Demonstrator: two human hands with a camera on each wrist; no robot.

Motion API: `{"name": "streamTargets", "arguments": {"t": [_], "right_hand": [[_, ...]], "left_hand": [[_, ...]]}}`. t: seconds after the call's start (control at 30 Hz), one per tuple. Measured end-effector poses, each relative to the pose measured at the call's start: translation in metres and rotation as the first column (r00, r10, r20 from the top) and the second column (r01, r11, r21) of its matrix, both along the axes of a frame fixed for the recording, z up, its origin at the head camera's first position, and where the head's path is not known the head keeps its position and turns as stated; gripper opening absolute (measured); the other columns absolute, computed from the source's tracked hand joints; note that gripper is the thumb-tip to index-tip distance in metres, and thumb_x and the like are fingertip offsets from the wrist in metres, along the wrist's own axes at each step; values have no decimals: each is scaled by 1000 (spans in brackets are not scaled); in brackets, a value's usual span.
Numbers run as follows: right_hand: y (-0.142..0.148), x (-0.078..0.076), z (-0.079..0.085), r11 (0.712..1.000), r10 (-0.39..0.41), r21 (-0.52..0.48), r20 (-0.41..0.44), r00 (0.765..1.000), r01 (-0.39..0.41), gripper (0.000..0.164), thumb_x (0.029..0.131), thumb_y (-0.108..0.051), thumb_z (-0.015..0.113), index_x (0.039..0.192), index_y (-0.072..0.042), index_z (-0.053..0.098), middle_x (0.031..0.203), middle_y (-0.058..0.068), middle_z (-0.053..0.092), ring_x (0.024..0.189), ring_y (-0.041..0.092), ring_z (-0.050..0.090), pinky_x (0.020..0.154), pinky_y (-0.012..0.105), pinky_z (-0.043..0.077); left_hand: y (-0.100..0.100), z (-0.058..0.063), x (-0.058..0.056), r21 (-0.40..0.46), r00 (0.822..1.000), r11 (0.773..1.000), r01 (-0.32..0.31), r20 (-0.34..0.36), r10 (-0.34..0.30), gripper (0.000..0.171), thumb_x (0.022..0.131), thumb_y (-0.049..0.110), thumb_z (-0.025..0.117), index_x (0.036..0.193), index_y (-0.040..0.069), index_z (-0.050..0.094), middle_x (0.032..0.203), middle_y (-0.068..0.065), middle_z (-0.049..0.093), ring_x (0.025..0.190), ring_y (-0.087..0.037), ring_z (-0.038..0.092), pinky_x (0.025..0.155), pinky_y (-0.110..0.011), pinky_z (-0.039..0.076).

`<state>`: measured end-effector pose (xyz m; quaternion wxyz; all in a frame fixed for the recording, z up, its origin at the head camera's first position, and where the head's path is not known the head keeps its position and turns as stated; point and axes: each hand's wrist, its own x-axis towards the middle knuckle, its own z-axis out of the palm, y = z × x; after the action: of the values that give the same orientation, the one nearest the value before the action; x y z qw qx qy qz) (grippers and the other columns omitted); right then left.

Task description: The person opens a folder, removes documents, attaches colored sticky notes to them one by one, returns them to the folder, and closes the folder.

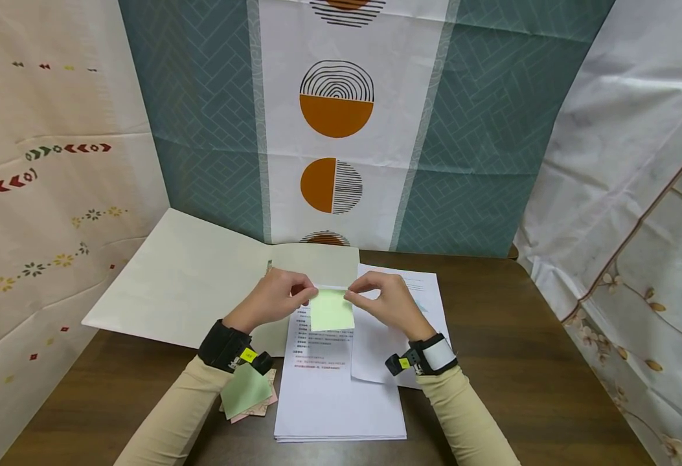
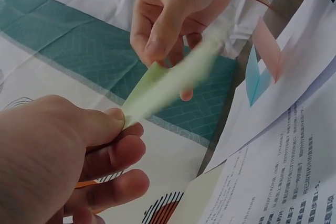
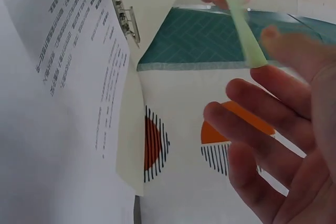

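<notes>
A pale green sticky note (image 1: 331,310) is held up over the printed sheets (image 1: 317,349). My left hand (image 1: 276,294) pinches its left upper corner between thumb and index finger, the other fingers loosely bent. At the right upper corner is my right hand (image 1: 390,301). In the right wrist view the index fingertip (image 3: 257,73) meets the end of the note, while the blurred thumb stands a little apart from it. Seen nearly edge-on there, the note (image 3: 239,19) looks thin and slightly bent. Part of it is blurred in the left wrist view.
An open cream folder (image 1: 201,285) lies behind the papers, with a metal clip (image 3: 126,17). Another sheet (image 1: 375,362) lies to the right, carrying pink (image 2: 268,51) and blue (image 2: 256,82) tabs. Below my left wrist sits a pile of coloured notes (image 1: 247,391) on the brown table (image 1: 492,362).
</notes>
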<state>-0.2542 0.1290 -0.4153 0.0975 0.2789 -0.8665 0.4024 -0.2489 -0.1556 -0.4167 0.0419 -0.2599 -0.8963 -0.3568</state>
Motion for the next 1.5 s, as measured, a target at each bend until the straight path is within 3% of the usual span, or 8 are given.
{"name": "streamTargets", "arguments": {"t": [0.17, 0.33, 0.43, 0.57, 0.77, 1.07, 1.3, 1.5], "right_hand": [[-1, 2, 2, 999, 14, 53, -24, 1000, -13, 5, 100, -13, 85, 98, -8, 85, 95, 6, 86, 94, 23, 80, 90, 54, 67], [-2, 0, 0, 993, 9, 121, 27, 1000, -12, 9, 102, -15, 83, 95, -10, 83, 88, 3, 82, 85, 12, 70, 78, 30, 59], [-3, 0, -2, 986, 20, 166, 78, 997, -33, 11, 103, -17, 82, 94, -10, 83, 84, 1, 78, 79, 8, 62, 70, 23, 49], [-4, 1, -5, 974, 33, 218, 139, 990, -63, 12, 103, -18, 82, 93, -11, 83, 77, -1, 73, 71, 7, 57, 63, 22, 43], [-10, 1, -11, 951, 79, 280, 184, 980, -129, 14, 101, -19, 84, 88, -13, 82, 73, -5, 70, 66, 4, 53, 61, 20, 40], [-12, 4, -14, 904, 154, 340, 305, 940, -258, 16, 100, -17, 85, 86, -12, 82, 68, -9, 62, 62, 3, 50, 60, 19, 38], [-16, 8, -21, 859, 170, 409, 340, 925, -308, 19, 98, -18, 87, 80, -16, 82, 65, -12, 64, 59, 3, 53, 58, 20, 40], [-17, 8, -25, 847, 151, 432, 366, 918, -311, 20, 97, -17, 88, 78, -16, 81, 63, -11, 64, 56, 4, 54, 55, 21, 39]], "left_hand": [[3, -1, 0, -26, 1000, 1000, 9, 18, -8, 16, 109, 21, 75, 101, 9, 83, 79, -1, 73, 74, -9, 60, 69, -23, 48], [3, -1, 0, -70, 1000, 998, 8, 28, -6, 18, 109, 23, 74, 99, 11, 82, 77, 1, 70, 75, -10, 58, 69, -23, 44], [2, -2, 0, -123, 998, 992, 30, 52, -24, 19, 109, 26, 73, 97, 14, 82, 81, 2, 72, 76, -11, 57, 67, -24, 41], [1, -6, 0, -190, 994, 978, 83, 88, -68, 20, 109, 28, 73, 95, 17, 82, 82, 4, 71, 77, -10, 57, 65, -23, 40], [-4, -11, 0, -255, 986, 957, 135, 128, -105, 22, 107, 29, 75, 90, 18, 81, 71, 8, 57, 73, -8, 52, 65, -23, 37], [0, -20, 0, -284, 949, 929, 239, 271, -162, 27, 105, 29, 74, 80, 18, 77, 69, 11, 53, 68, -6, 49, 62, -22, 31], [7, -29, 2, -310, 935, 915, 258, 317, -156, 27, 102, 27, 79, 76, 21, 77, 68, 12, 53, 66, -6, 49, 60, -23, 30], [11, -35, 4, -348, 937, 899, 265, 313, -155, 30, 102, 28, 79, 73, 21, 75, 67, 12, 54, 64, -6, 48, 59, -24, 28]]}}
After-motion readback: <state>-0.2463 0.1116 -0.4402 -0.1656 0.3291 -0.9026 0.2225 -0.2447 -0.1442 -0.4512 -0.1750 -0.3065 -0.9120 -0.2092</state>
